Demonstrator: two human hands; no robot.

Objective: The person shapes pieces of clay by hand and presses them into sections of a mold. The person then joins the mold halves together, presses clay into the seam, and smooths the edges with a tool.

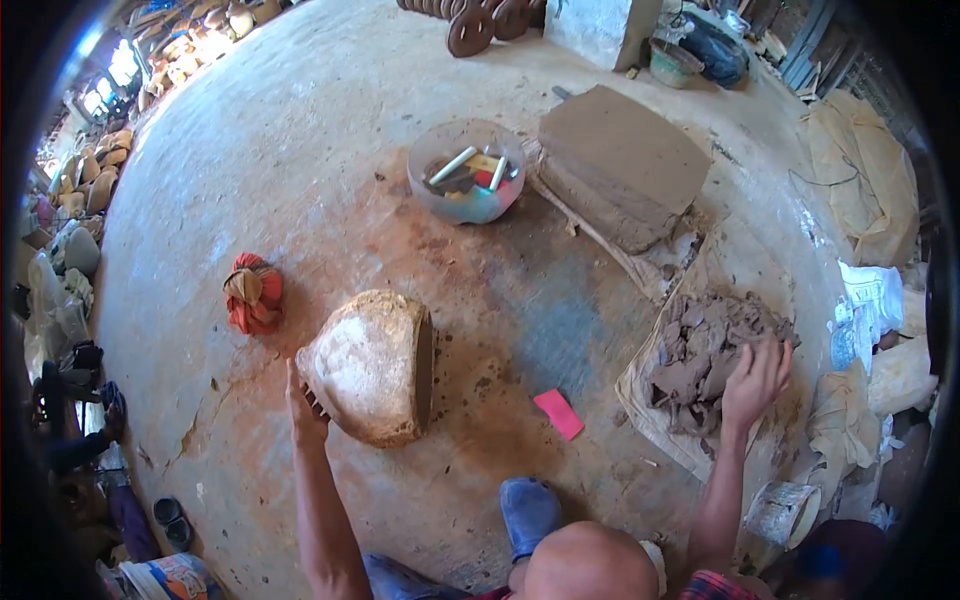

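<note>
My left hand [308, 408] is at the left side of a rounded, whitish, crusted mould [368, 365]. Its fingers are stretched out against or just beside the curved end; contact is hard to make out. The mould lies on the floor with its flat, dark face to the right. My right hand [757, 385] rests on the right part of a heap of torn brown clay [705, 350], fingers stretched and apart. That heap sits on a pale cloth sack [640, 400].
A clear bowl [466, 170] holds tools and water. Behind the heap lies a large clay slab [625, 150]. An orange cloth bundle [255, 293] and a pink piece [558, 414] are on the floor. A white tub [783, 513] stands at right, sandals [172, 523] at left.
</note>
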